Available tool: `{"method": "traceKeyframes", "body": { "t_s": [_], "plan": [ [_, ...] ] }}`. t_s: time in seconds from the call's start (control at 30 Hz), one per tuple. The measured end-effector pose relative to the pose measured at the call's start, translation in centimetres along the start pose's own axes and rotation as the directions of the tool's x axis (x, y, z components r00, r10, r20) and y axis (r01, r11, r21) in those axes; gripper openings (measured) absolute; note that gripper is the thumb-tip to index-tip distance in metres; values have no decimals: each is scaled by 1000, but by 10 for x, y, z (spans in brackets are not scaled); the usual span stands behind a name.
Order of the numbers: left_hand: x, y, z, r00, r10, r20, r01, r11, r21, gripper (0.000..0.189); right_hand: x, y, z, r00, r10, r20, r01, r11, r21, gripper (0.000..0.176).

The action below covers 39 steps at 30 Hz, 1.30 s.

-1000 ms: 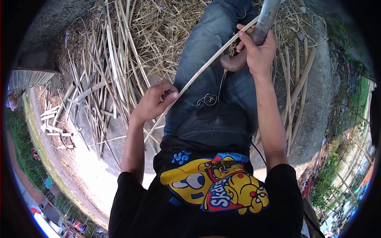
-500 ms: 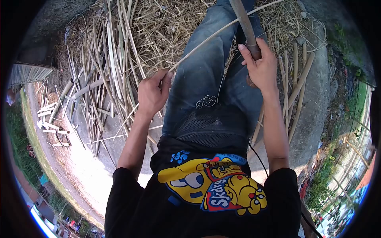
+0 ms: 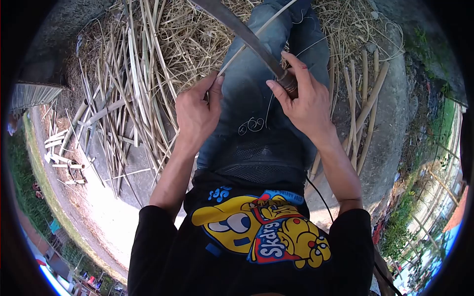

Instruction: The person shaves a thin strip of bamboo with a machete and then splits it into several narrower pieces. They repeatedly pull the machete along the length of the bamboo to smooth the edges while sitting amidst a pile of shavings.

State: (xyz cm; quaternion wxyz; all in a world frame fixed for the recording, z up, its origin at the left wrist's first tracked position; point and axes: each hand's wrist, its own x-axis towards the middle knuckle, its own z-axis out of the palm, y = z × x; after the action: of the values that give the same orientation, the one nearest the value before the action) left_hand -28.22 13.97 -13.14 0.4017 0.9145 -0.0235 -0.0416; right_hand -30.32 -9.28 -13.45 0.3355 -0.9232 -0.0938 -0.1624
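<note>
My left hand (image 3: 199,109) pinches the near end of a thin pale bamboo strip (image 3: 232,60), which runs up and to the right over my jeans. My right hand (image 3: 307,101) is wrapped round the dark handle (image 3: 289,84) of a long curved knife (image 3: 242,30). The blade points up and to the left and crosses the strip. Thin curled shavings (image 3: 254,124) lie on my lap, below and between the two hands.
Many split bamboo strips (image 3: 143,89) lie on the ground at the left, with short cut pieces (image 3: 66,160) farther out. Dry shavings (image 3: 197,37) cover the ground ahead. Several longer bamboo sticks (image 3: 368,106) lie at the right. A dark cable hangs by my right side.
The knife has swung from pointing nearly straight up to slanting left, with its blade now across the strip. My right hand has moved left and down, nearer my left hand.
</note>
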Motion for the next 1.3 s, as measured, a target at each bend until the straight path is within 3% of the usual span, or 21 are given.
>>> {"method": "traceKeyframes", "body": {
  "t_s": [0.1,0.13,0.2,0.37,0.47,0.53,0.6,0.67,0.73,0.8,0.83,0.87,0.9,0.93,1.0,1.07,1.1,1.17,1.23,1.3],
  "plan": [
    [-3,0,0,997,46,-60,-47,998,-30,24,5,13,-6,982,86,167,-51,978,-203,54],
    [-6,-5,3,994,80,-68,-81,996,-21,22,5,11,-7,982,83,167,-48,977,-206,54],
    [-10,-7,5,991,110,-79,-111,994,-13,21,2,5,-8,929,182,321,-143,979,-142,55],
    [-23,-13,4,987,126,-103,-132,990,-53,17,11,14,-20,952,87,293,-30,981,-193,62],
    [-32,-23,-12,992,114,-55,-110,991,72,18,38,48,-33,913,367,177,-333,923,-194,69],
    [-32,-27,-8,983,156,-92,-146,983,107,18,48,47,-34,919,337,205,-280,923,-265,70],
    [-24,-29,-7,982,165,-95,-146,972,181,20,48,32,-29,901,357,246,-306,925,-224,70],
    [-20,-25,-3,969,224,-107,-202,962,186,21,30,22,-16,943,227,242,-188,967,-172,71],
    [-20,-23,-1,935,323,-144,-279,924,263,21,24,2,-18,924,131,360,-60,978,-202,70],
    [-23,-29,-11,929,349,-125,-309,915,259,20,26,15,-22,968,99,231,-28,956,-292,67],
    [-27,-37,-19,951,284,-124,-248,936,249,19,31,36,-26,984,104,144,-49,939,-340,67],
    [-30,-47,-29,967,220,-126,-186,953,238,19,47,54,-40,940,319,117,-273,914,-301,67],
    [-35,-61,-36,951,283,-124,-238,927,289,18,56,93,-48,930,366,11,-355,908,-224,67],
    [-41,-68,-40,949,286,-134,-239,928,286,18,70,111,-62,860,508,-44,-502,830,-242,68],
    [-50,-76,-44,965,253,-74,-219,927,305,17,65,142,-66,895,422,-142,-446,846,-292,68],
    [-45,-70,-33,955,275,-115,-241,939,244,16,54,123,-65,809,579,-101,-582,813,-10,67],
    [-41,-58,-30,971,229,-73,-207,951,231,16,45,99,-59,830,558,-11,-558,830,17,64],
    [-30,-46,-22,971,238,1,-232,947,221,14,27,57,-40,941,326,92,-324,945,-39,56],
    [-23,-40,-20,964,266,-14,-257,940,225,14,13,29,-26,940,241,239,-214,968,-134,60],
    [-17,-33,-29,945,324,-46,-305,923,235,14,17,36,-31,948,226,222,-184,963,-196,63]
  ]
}}
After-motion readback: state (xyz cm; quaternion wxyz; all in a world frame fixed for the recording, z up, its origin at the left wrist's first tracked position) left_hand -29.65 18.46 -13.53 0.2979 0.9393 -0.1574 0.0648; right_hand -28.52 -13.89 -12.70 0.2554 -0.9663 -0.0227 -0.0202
